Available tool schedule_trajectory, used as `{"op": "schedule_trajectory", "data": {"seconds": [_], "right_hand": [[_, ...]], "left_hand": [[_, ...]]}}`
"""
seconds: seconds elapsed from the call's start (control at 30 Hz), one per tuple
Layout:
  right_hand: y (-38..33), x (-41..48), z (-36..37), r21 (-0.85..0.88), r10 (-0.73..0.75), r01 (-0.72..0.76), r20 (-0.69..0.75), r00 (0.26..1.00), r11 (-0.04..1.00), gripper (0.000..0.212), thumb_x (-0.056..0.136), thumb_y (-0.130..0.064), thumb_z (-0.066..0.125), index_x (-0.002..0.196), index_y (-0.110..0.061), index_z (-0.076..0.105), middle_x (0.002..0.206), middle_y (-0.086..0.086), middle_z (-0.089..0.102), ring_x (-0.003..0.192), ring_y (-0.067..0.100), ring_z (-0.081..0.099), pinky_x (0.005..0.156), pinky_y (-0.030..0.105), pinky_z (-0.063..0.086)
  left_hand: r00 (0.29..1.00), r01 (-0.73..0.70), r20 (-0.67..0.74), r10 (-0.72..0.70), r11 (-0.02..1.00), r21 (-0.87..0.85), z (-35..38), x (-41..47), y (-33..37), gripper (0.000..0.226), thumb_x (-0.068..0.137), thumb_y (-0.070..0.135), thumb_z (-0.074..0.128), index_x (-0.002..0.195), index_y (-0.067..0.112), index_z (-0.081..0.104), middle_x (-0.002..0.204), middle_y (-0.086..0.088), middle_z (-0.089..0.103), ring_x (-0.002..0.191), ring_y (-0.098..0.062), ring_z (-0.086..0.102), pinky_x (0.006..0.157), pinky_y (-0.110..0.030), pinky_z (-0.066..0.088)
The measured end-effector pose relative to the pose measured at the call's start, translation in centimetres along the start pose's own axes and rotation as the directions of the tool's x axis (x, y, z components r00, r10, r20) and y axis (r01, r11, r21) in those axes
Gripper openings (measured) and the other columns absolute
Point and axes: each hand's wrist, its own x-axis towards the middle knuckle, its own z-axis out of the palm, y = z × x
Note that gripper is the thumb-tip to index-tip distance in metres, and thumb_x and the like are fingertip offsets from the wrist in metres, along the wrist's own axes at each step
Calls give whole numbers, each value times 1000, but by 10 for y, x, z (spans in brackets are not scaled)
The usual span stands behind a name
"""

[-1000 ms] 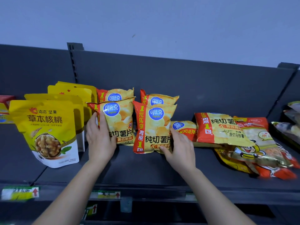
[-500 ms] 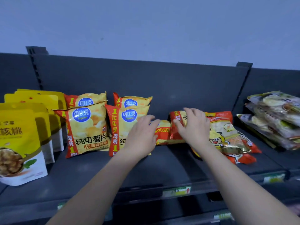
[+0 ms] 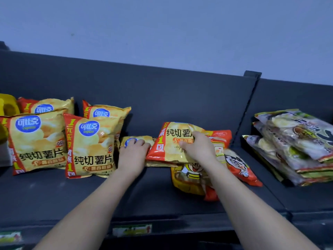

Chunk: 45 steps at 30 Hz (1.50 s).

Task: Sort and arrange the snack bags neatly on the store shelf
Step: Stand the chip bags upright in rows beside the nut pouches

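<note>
Head view showed the right hand (image 3: 198, 148) had curled onto a crinkly foil chip bag (image 3: 173, 141), tilting it up off the heap beneath; half a second before it only rested flat. Just beside, the left hand (image 3: 133, 156) pressed spread fingers on a flat-lying bag (image 3: 137, 139). Standing it came next, likely.

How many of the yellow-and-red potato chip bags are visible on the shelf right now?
6: front-left upright, one behind it, front-middle upright, one behind, one flat under left hand, one under right hand. More may be hidden.
</note>
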Motion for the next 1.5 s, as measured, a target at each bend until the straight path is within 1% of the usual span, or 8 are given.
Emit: {"op": "schedule_trajectory", "data": {"seconds": [0.17, 0.4, 0.63, 0.83, 1.1, 1.2, 1.37, 1.5], "right_hand": [[13, 13, -26, 160, -122, 150, -172, 978, 976, 30, 88, -32, 68, 116, -22, 63, 114, -1, 67, 108, 26, 59, 79, 33, 44], [39, 26, -54, 107, -108, 165, -409, 906, 980, 16, 93, -27, 61, 107, -21, 61, 96, 1, 69, 100, 28, 57, 93, 38, 33], [43, 35, -44, 110, -70, 114, -345, 936, 987, 18, 92, -28, 60, 108, -20, 61, 95, 1, 69, 98, 29, 58, 94, 46, 44], [38, 40, -32, 108, -89, 117, -231, 969, 987, 26, 90, -29, 60, 114, -19, 59, 102, 0, 69, 92, 27, 62, 78, 40, 52], [27, 34, -26, 146, -122, 132, -77, 990, 980, 16, 81, -37, 60, 77, -27, 48, 84, -7, 63, 80, 20, 60, 54, 28, 35], [23, 30, -19, 143, -114, 121, -55, 992, 982, 27, 84, -42, 58, 71, -21, 48, 75, -7, 61, 73, 18, 58, 56, 30, 38], [14, 28, -14, 122, -80, 84, -45, 996, 989, 59, 80, -75, 50, 71, -16, 45, 73, -3, 56, 74, 19, 57, 57, 32, 37], [12, 28, -13, 108, -61, 58, 26, 998, 992, 73, 79, -68, 61, 122, -12, 47, 113, 5, 61, 105, 26, 59, 70, 33, 42]], "left_hand": [[984, 6, -175, -15, 999, -50, -9, 8, 6, 20, 77, 4, 66, 95, 15, 66, 97, 1, 61, 99, -21, 50, 59, -31, 40], [790, -40, -613, 27, 999, -8, -14, 27, 21, 16, 64, 7, 77, 73, 17, 68, 81, -4, 50, 84, -22, 39, 75, -36, 24], [622, -343, -728, 288, 936, 78, -34, 53, 31, 5, 75, 8, 65, 76, 11, 69, 78, -6, 59, 75, -25, 52, 75, -37, 37], [782, -336, -623, 34, 865, -374, -7, 28, 44, 21, 88, 10, 53, 103, 3, 67, 106, -9, 56, 102, -16, 46, 89, -26, 40], [720, 87, -237, -653, 424, -902, 0, 10, 57, 108, 66, 24, 87, 149, 14, 20, 142, -10, 18, 117, -7, 25, 102, -24, 31], [694, 153, -79, -716, 253, -955, 4, 9, 53, 112, 68, 20, 86, 152, 17, 11, 148, -9, 16, 119, -8, 33, 97, -26, 36], [700, 270, 211, -682, -20, -963, 17, 12, 30, 77, 62, 46, 82, 129, 31, 46, 117, 3, 61, 105, -21, 62, 95, -48, 50], [751, 279, 240, -615, -33, -960, 14, 6, 37, 88, 79, 22, 78, 149, 31, 24, 115, 6, 52, 104, -19, 53, 99, -44, 46]]}}
